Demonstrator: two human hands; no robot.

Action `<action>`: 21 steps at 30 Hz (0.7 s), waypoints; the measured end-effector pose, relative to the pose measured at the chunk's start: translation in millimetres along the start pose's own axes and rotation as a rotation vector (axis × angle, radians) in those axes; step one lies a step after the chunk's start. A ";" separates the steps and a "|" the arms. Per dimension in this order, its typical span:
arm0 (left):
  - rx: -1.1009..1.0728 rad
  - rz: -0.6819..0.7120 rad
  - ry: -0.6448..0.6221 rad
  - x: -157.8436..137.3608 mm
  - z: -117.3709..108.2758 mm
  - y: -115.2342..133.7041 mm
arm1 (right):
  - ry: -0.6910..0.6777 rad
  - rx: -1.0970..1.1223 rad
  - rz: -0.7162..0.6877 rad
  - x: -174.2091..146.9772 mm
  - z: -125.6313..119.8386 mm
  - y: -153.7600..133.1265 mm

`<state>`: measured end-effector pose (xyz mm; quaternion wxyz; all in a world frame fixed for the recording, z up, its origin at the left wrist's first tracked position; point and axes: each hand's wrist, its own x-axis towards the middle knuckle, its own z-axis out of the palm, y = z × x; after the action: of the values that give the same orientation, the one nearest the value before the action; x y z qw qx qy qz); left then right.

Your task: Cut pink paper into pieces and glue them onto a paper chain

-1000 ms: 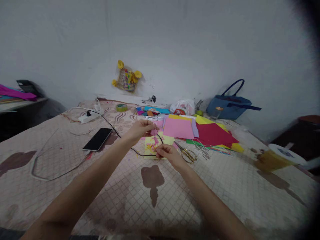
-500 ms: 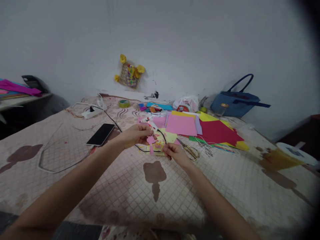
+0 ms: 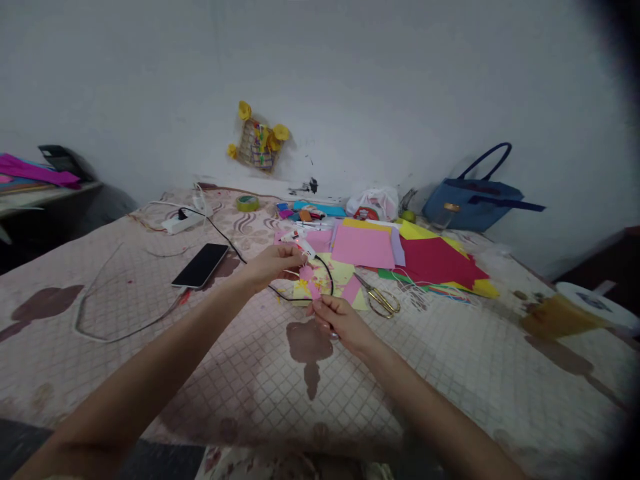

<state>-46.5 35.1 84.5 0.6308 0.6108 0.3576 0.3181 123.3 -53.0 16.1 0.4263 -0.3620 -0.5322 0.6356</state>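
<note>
Head view: grasping a small pink paper cutout (image 3: 306,273) in the left fingers (image 3: 291,251), apparently pinching a narrow pink paper strip (image 3: 313,290) below in the right fingers (image 3: 325,308), over pale yellow paper (image 3: 342,272). Could tear if overpulled; might snag the thin black cord (image 3: 328,269), dragging the white glue gun (image 3: 307,249) just behind.

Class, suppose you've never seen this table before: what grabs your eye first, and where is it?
Probably the left hand and right hand, mid-picture, with a small pink paper piece between them. Beyond them to the right, the red sheet stands out beside the pink sheet. Further back, yellow flowers decorate the wall left of centre, and a blue bag stands at right.
</note>
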 end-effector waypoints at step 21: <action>-0.097 -0.019 0.126 0.7 -25.7 -7.9 | 0.886 0.042 -0.493 -47.6 -129.4 -23.3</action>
<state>-68.0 49.2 76.7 0.6386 0.5550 0.3866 0.3669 263.1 -47.9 17.2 0.7558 -0.4518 -0.3568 0.3120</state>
